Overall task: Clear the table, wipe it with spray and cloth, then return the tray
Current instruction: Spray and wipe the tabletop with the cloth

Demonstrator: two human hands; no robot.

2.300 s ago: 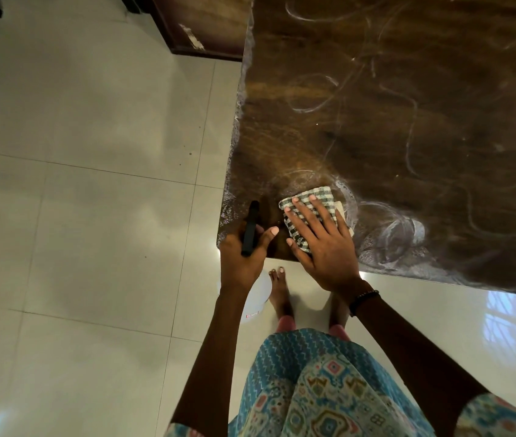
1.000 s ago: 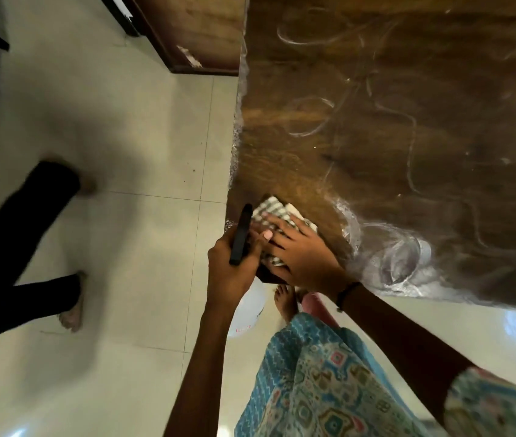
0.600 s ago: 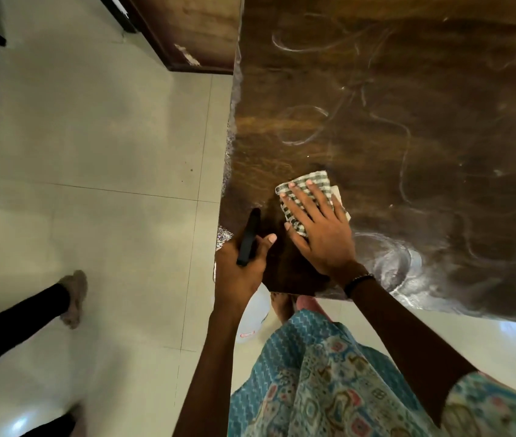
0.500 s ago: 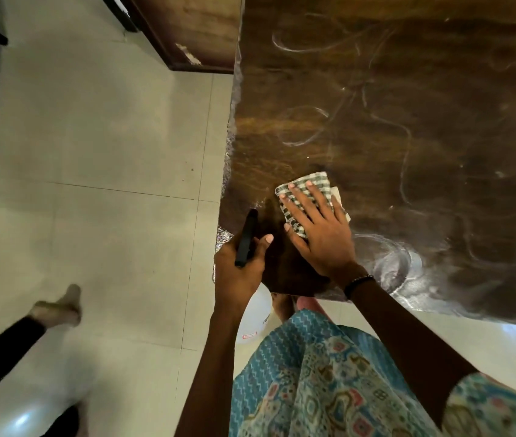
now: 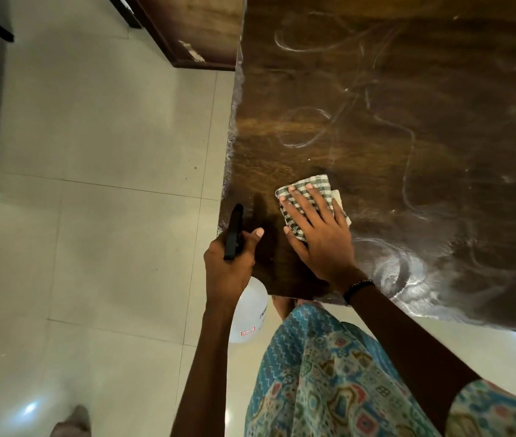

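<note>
The folded green-and-white checked cloth (image 5: 308, 197) lies near the corner of the dark wooden desk (image 5: 408, 121), under the flat, straight-fingered right hand (image 5: 319, 241). The left hand (image 5: 228, 266) has its grip curled around a spray bottle (image 5: 249, 310) with black trigger and translucent white body, held just off the desk's edge. Pale wet streaks swirl across the desk.

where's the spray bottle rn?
Head view, lower centre: the left hand grips the spray bottle off the table's near-left corner, left of the cloth.
</note>
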